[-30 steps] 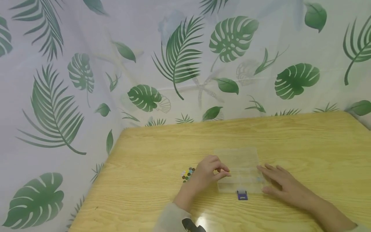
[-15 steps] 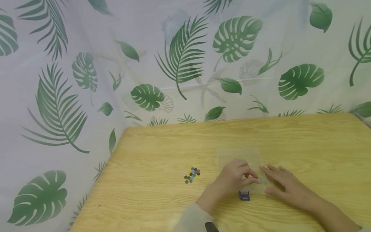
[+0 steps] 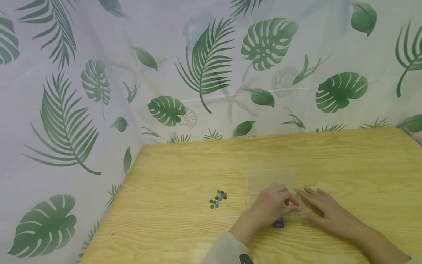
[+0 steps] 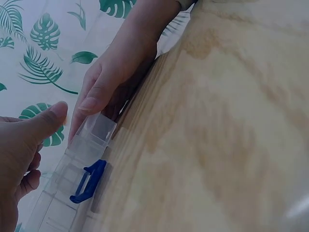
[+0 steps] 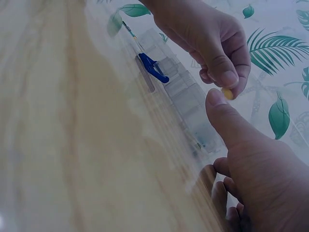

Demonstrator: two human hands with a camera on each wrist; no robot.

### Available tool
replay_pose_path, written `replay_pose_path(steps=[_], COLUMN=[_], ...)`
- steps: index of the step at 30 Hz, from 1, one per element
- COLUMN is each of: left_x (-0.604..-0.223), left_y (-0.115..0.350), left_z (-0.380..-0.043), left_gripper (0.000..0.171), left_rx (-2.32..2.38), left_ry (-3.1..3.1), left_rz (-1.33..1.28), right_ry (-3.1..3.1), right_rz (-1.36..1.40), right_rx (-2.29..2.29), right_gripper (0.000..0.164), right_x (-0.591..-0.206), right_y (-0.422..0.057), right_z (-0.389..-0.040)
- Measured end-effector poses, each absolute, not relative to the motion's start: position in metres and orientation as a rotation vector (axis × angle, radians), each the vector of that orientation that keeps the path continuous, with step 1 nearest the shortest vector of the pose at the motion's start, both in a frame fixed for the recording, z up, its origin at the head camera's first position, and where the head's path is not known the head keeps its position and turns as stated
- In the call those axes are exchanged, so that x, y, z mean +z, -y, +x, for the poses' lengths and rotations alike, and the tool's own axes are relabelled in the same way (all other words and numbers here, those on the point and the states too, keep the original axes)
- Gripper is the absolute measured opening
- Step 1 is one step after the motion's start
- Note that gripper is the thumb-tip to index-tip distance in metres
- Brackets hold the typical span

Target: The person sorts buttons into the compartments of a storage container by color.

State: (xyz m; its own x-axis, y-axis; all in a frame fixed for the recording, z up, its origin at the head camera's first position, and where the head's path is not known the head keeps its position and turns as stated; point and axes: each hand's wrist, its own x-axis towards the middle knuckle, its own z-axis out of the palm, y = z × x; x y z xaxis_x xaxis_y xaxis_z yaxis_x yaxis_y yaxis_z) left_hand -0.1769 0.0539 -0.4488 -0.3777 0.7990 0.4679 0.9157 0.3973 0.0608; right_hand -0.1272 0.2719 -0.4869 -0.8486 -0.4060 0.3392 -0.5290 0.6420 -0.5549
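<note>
My left hand pinches a small yellow round piece between thumb and index finger, over the right end of a clear plastic compartment box. The box lies with its lid folded back, and a blue latch hangs at its front side. My right hand lies along the box's right end, fingers extended, thumb near the front corner. A few light-blue pieces show faintly in the end compartment in the right wrist view. The left hand hides much of the box in the head view.
A loose cluster of small round pieces in black, green, yellow, blue and grey lies on the wood-grain table, left of the box. Behind the table hangs a leaf-patterned cloth.
My left hand has moved right from beside the cluster, across the box to its right end, carrying the yellow round piece. The right hand has stayed at the box's right end.
</note>
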Motion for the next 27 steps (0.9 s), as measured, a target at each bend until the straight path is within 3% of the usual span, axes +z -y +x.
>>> replay_pose_path(steps=[13, 27], left_x=[-0.454, -0.462], left_y=[-0.035, 0.029], left_z=[-0.179, -0.188], left_gripper=[0.016, 0.012], left_rx=[-0.697, -1.052], left_ry=[2.245, 2.373], left_rz=[-1.42, -1.117], right_ry=[2.695, 2.718], right_rz=[0.762, 0.744], right_rx=[1.026, 1.059], right_gripper=[0.065, 0.066], right_x=[-0.486, -0.485], right_y=[-0.272, -0.271], right_z=[-0.127, -0.126])
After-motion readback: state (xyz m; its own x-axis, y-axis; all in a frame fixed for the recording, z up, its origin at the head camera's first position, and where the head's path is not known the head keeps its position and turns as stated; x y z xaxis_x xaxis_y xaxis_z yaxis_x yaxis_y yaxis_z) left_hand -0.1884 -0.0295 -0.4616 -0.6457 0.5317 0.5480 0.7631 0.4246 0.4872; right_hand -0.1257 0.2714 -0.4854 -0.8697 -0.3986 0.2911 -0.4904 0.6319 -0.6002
